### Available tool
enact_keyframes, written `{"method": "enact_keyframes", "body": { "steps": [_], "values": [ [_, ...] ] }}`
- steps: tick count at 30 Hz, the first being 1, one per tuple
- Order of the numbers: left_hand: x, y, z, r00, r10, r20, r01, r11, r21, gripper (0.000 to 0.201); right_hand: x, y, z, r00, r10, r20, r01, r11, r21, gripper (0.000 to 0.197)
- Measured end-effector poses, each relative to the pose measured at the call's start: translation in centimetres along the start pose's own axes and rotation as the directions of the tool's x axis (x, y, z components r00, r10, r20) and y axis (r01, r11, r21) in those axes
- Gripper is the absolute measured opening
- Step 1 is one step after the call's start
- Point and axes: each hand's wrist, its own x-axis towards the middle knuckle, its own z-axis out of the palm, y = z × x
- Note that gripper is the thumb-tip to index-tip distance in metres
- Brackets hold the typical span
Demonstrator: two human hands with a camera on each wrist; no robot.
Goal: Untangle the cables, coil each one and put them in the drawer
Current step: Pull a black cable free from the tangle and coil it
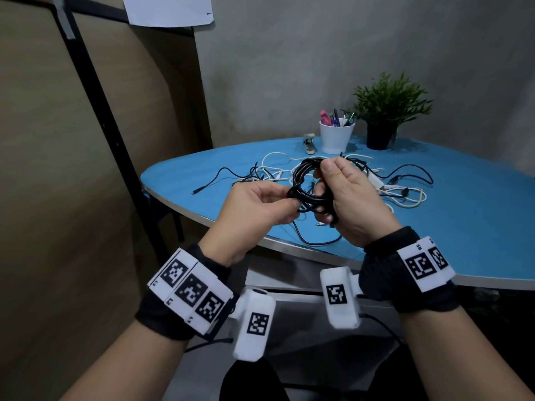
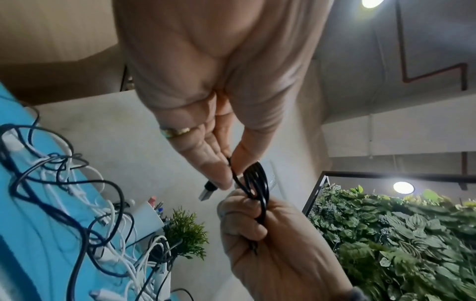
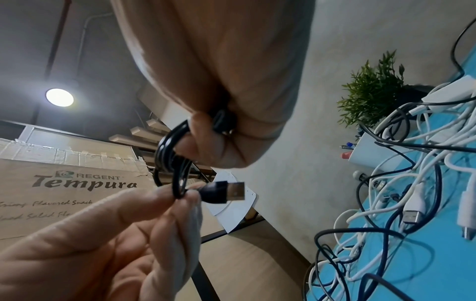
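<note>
The right hand (image 1: 351, 198) grips the black coil (image 1: 307, 183). The left hand (image 1: 260, 206) pinches its plug end (image 3: 226, 191), which points sideways just beside the coil.

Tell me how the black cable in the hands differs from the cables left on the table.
The black cable is wound into a neat coil; the cables on the table lie loose and tangled. The coil is held in the air by the left hand and right hand; the others rest on the blue table. The coil is one black cable; the pile mixes black and white. Both have USB plugs.
</note>
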Motion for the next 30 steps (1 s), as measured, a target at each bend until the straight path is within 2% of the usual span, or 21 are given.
{"method": "enact_keyframes", "body": {
  "steps": [4,8,12,17,22,25,28,30],
  "values": [
    [0.1,-0.4,0.3,0.999,-0.033,-0.026,0.032,0.999,-0.034,0.006,0.1,0.0,-0.1,1.000,-0.005,0.000,0.005,0.997,-0.071,0.024],
    [0.2,-0.6,0.6,0.997,-0.075,-0.026,0.073,0.996,-0.058,0.006,0.1,0.0,-0.1,1.000,0.003,0.028,-0.001,0.998,-0.056,0.022],
    [0.2,-1.3,0.9,0.996,-0.085,-0.020,0.086,0.994,0.068,0.009,0.3,-0.1,-0.1,0.999,-0.024,0.041,0.028,0.993,-0.111,0.020],
    [0.2,-1.8,1.0,0.999,-0.028,-0.022,0.032,0.986,0.165,0.017,0.6,0.0,-0.1,0.998,-0.054,-0.010,0.052,0.981,-0.187,0.018],
    [0.1,-1.7,1.1,0.999,-0.049,0.023,0.047,0.996,0.072,0.018,0.7,0.2,-0.2,0.996,-0.067,-0.055,0.056,0.983,-0.176,0.007],
    [0.5,-1.5,0.7,0.998,-0.058,-0.004,0.058,0.998,0.001,0.020,0.6,0.4,-0.3,0.988,-0.140,-0.070,0.123,0.970,-0.209,0.016],
    [0.8,-1.5,0.0,0.996,-0.054,-0.066,0.058,0.996,0.068,0.019,0.3,0.7,-0.4,0.984,-0.178,0.019,0.175,0.931,-0.320,0.018],
    [1.0,-1.5,-0.4,0.993,-0.059,-0.099,0.070,0.991,0.113,0.018,-0.1,0.7,-0.2,0.986,-0.134,0.100,0.162,0.908,-0.385,0.007]
  ]
}}
